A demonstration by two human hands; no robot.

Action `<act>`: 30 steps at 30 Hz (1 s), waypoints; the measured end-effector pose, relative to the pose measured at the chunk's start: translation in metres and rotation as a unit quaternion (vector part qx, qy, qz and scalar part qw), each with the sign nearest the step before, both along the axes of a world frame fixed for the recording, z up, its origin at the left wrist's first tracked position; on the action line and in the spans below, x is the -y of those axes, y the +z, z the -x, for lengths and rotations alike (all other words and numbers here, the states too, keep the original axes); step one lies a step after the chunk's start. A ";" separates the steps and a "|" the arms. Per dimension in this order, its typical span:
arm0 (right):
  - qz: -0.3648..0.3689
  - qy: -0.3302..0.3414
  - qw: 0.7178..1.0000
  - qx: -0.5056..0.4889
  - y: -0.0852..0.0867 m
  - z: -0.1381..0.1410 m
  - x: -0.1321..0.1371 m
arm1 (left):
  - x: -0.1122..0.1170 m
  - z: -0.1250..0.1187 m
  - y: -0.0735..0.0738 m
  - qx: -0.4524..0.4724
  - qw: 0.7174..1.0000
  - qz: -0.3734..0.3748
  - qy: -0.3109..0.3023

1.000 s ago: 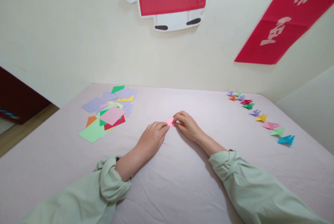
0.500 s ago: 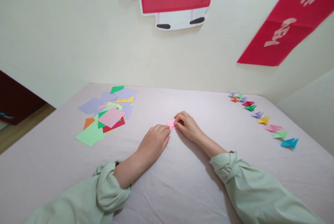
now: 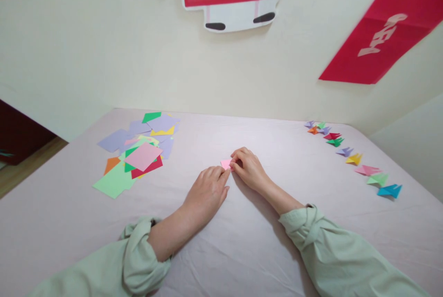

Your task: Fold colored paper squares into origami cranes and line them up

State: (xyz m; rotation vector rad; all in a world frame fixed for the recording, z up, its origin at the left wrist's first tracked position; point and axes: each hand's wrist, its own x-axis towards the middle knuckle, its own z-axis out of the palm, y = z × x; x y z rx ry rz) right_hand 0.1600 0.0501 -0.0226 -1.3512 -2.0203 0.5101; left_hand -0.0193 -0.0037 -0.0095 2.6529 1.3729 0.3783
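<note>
A small piece of folded pink paper lies on the cloth-covered surface in the middle, partly hidden by my fingers. My right hand pinches its right edge between thumb and fingertips. From the lower left, my left hand reaches in with its index fingertip on the near edge of the paper, close to the right fingertips. The left thumb stands apart from the other fingers, which are stretched out. How the paper is folded under the fingertips cannot be made out.
Loose coloured paper sheets lie in an overlapping heap on the left. Along the right side runs a row of folded paper figures, with a blue figure nearest me. A wall with a red banner rises behind the pale cloth.
My left index finger has slid right and up along the near edge of the pink paper, toward the right fingertips. My right hand keeps its pinch. The view has shifted slightly.
</note>
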 end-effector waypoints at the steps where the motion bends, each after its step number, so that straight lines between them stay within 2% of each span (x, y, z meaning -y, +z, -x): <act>1: 0.001 -0.003 1.000 0.002 0.000 0.001 0.000 | 0.000 0.000 0.000 0.000 1.000 0.000 0.000; 11: -0.002 -0.008 1.000 0.009 0.000 0.002 0.000 | 0.002 -0.003 0.000 0.012 1.000 0.006 0.010; 17: -0.004 -0.023 0.999 0.033 0.002 0.004 0.001 | 0.006 -0.005 0.003 -0.019 1.000 0.015 0.016; 30: 0.003 -0.031 0.998 0.059 0.006 0.006 0.003 | 0.016 -0.006 0.003 -0.027 0.999 -0.016 0.016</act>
